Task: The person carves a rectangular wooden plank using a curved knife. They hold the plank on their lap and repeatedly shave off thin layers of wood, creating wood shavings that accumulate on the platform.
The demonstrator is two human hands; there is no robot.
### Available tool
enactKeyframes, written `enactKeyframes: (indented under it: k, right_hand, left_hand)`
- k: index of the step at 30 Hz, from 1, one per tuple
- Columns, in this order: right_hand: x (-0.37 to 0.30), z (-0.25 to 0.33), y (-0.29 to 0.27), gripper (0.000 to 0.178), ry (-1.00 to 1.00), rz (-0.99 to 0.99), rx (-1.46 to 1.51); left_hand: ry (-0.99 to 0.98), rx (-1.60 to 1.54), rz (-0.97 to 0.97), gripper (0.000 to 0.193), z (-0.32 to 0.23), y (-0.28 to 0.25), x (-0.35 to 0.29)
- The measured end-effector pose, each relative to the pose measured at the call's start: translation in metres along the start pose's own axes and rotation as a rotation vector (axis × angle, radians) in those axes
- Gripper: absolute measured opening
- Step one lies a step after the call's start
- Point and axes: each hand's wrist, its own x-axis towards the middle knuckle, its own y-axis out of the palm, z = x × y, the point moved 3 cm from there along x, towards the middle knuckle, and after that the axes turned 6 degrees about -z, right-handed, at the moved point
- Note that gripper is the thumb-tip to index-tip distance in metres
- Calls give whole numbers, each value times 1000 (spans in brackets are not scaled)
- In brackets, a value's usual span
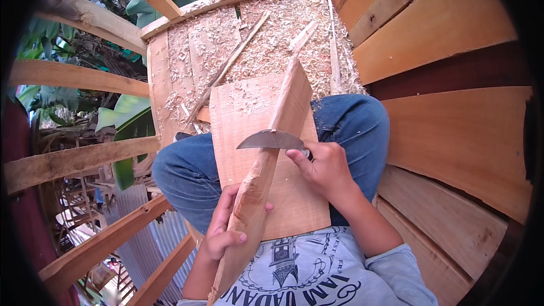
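Note:
A long wooden plank (pixel 253 192) stands on its narrow edge, slanting from near my chest up and away to the right; its upper edge is rough in the near half. My left hand (pixel 226 232) grips the plank's near part, thumb on one side and fingertips showing on the other. In my right hand (pixel 324 171) is a knife (pixel 266 140) with a broad curved blade, held by its handle. The blade lies across the plank's upper edge about midway. Under the plank, a flat wide board (pixel 238 113) rests across my lap.
Wood shavings (pixel 283 22) cover much of the plank floor (pixel 160 62) ahead, where a thin wooden strip (pixel 238 51) lies. A slatted railing (pixel 85 156) runs along the left, with banana leaves beyond. A wooden board wall (pixel 453 141) rises close on the right.

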Motion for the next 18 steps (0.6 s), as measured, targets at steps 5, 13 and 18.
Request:
enactKeyframes:
  k: [5,13,18]
  right_hand:
    - [-21,28,7,40,-160,169,25]
    - [-13,23,8,42,-220,93,36]
    - [9,3,5,50,79,-13,133]
  left_hand:
    - [15,4,-94,90,-7,5,-11]
    - [29,-38,-69,91,-2,1,-1]
    - [-20,-52,-85,90,-6,2,-2]
